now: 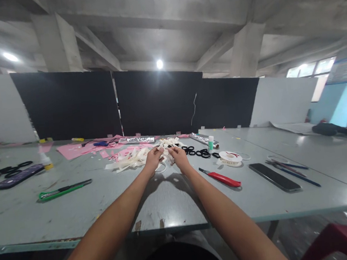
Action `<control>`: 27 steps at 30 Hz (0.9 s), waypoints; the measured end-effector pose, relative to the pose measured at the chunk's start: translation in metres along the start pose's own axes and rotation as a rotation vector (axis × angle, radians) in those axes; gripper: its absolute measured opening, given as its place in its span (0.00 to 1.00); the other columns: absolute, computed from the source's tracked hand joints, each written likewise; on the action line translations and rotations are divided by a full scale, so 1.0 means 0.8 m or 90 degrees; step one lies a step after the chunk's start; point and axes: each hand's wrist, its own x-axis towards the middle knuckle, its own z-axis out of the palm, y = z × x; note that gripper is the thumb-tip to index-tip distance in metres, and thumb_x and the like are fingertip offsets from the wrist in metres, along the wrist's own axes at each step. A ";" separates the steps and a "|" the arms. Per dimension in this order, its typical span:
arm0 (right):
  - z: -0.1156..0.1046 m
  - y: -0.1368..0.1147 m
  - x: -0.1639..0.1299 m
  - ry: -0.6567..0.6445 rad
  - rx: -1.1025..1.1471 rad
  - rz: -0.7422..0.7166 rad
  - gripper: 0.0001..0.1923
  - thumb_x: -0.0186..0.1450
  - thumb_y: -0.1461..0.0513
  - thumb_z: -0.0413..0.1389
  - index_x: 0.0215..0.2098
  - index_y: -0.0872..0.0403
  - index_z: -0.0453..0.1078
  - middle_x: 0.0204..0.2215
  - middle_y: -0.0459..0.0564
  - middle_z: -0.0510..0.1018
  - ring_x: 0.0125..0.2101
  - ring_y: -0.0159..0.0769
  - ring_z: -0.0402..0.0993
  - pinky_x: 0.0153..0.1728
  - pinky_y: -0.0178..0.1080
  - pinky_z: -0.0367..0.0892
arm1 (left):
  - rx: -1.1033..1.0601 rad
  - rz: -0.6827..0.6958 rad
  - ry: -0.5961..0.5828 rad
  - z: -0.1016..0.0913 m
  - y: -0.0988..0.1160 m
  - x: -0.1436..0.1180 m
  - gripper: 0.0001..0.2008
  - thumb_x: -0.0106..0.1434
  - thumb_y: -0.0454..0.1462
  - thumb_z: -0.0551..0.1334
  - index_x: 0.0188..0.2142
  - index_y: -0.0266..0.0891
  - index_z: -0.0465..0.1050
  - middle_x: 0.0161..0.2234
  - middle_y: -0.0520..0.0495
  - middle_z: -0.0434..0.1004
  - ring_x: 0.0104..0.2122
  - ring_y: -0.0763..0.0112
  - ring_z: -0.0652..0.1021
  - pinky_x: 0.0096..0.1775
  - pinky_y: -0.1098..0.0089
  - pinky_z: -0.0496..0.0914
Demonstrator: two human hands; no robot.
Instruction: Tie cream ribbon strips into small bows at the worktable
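Counter (76, 210): long grey worktop, runs left to right across the view, black partition panels at its far edge.

Pink sheet scraps (70, 150): far left of centre, cut and scattered.

Heap of cream strips (130, 159): just left of the hands; loose, unsorted, seemingly the stock yet to be handled.

Phone (274, 176): dark, lying flat, near right.

Green cutter (63, 190): near left, well apart from the hands.

Red cutter (223, 178): just right of the right forearm, lying idle.

Tape reel (230, 157): white, right of centre.

Black rings (198, 151): a small cluster just beyond the right hand; a second spread lies at the far left edge. No finished piece can be told apart from here, so the work reads as early or midway.

Left hand (153, 159) and right hand (178, 155): raised together over the middle of the counter, fingers pinched shut.

Cream strip (165, 148): the item in work, a short length stretched between the two pinches, above the counter at the right end of the heap. Whether a ring is threaded on it cannot be told.
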 end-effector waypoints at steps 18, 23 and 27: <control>-0.008 -0.002 0.007 0.121 -0.033 -0.047 0.18 0.55 0.51 0.55 0.30 0.58 0.74 0.16 0.41 0.65 0.17 0.27 0.58 0.18 0.31 0.57 | 0.076 -0.034 -0.080 0.005 -0.008 -0.003 0.20 0.44 0.48 0.70 0.26 0.33 0.70 0.18 0.51 0.67 0.18 0.76 0.67 0.20 0.75 0.61; -0.007 0.000 0.005 0.131 0.052 0.012 0.17 0.56 0.51 0.52 0.32 0.56 0.70 0.18 0.41 0.64 0.17 0.27 0.60 0.14 0.31 0.63 | -0.025 -0.070 -0.018 0.000 -0.010 0.002 0.22 0.46 0.50 0.69 0.29 0.34 0.71 0.23 0.49 0.70 0.22 0.75 0.69 0.24 0.75 0.64; -0.003 0.001 0.004 0.071 0.013 0.003 0.17 0.54 0.51 0.56 0.30 0.57 0.71 0.19 0.42 0.65 0.19 0.27 0.62 0.14 0.30 0.65 | -0.036 -0.088 -0.009 -0.005 -0.009 0.005 0.21 0.45 0.50 0.70 0.29 0.35 0.70 0.22 0.49 0.69 0.22 0.76 0.69 0.24 0.75 0.64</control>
